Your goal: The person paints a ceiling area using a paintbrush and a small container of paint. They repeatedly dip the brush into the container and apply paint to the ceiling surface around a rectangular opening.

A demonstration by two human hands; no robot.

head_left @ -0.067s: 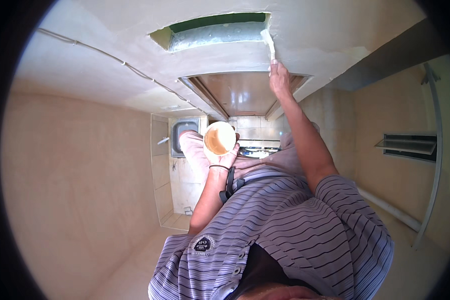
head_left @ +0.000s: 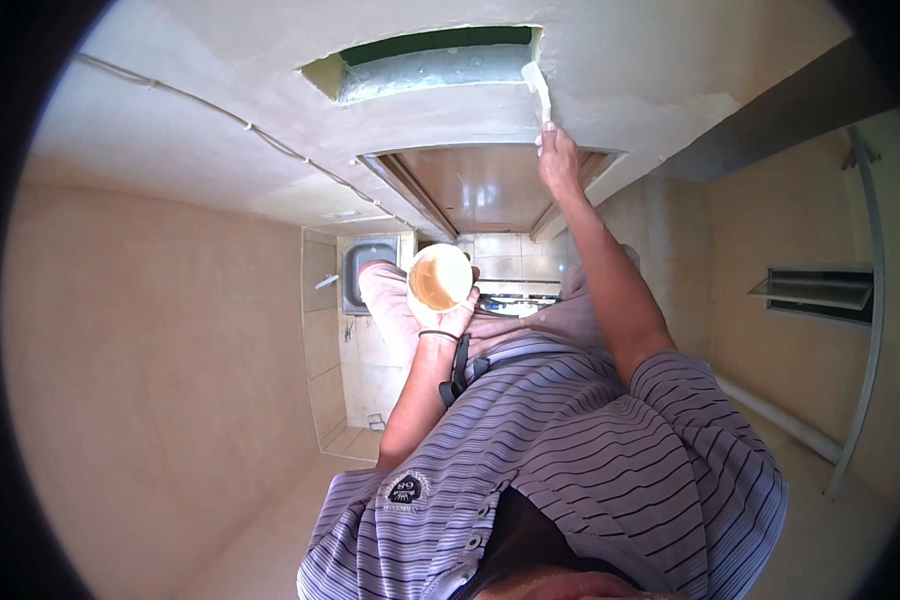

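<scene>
R hand closed around the handle of a pale brush, arm at full reach overhead; bristle end sits at the R edge of the rectangular ceiling opening. L hand cupped under a small round cup, fingers wrapped on its lower wall; brownish liquid or paste shows inside, about chest height, well below the brush.

Notes on doing this step well (judgement):
1. Grip looks low on the handle, so tip control comes from the wrist. Short strokes along the cut edge, not across it, should keep material off the metal-looking lining inside the opening.
2. Cup is well apart from the brush; bring it up under the work before reloading so drips land in the cup, not on the striped shirt.
3. Keep cup level. It reads roughly upright, rim toward the camera, but exact tilt can't be told.
4. Load brush lightly: overhead work runs back down the handle toward the hand.

Surroundings: off-white ceiling w/ a thin cable running across it; wooden door frame just beyond the opening; tiled wall w/ sink further off. Camera view is tipped upward, so the room reads inverted.
</scene>
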